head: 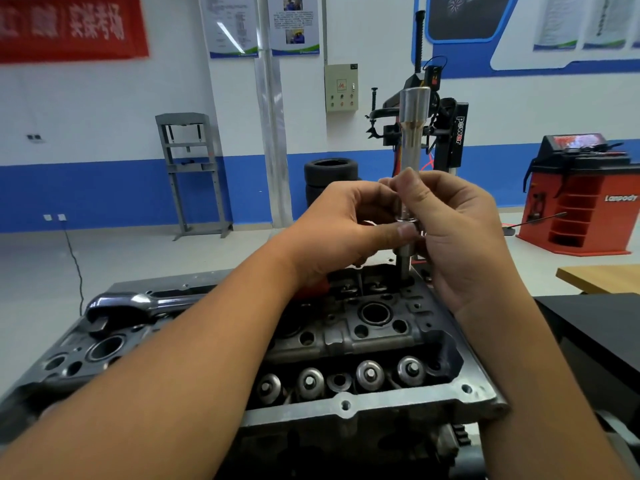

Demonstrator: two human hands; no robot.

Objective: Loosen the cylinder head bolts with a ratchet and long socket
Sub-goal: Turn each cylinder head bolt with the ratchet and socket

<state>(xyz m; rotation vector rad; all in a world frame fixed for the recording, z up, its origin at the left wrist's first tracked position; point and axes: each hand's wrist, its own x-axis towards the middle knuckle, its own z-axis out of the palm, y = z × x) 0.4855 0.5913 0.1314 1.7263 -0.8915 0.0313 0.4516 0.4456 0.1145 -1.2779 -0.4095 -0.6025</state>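
A long chrome socket [412, 133] stands upright with its lower end in a bolt hole at the far right of the grey cylinder head [377, 344]. My left hand [349, 226] pinches its shaft from the left with thumb and fingers. From the right, my right hand [457, 233] grips the same shaft, fingers curled round it. The chrome ratchet [135, 304] lies flat on the head's far left edge, with no hand on it. The bolt under the socket is hidden.
Valve springs [370, 374] line the near side of the head. Behind stand a tyre changer [446, 133], stacked tyres [330, 174], a grey press frame [188, 168] and a red wheel balancer [581, 199]. A black table [595, 327] lies to the right.
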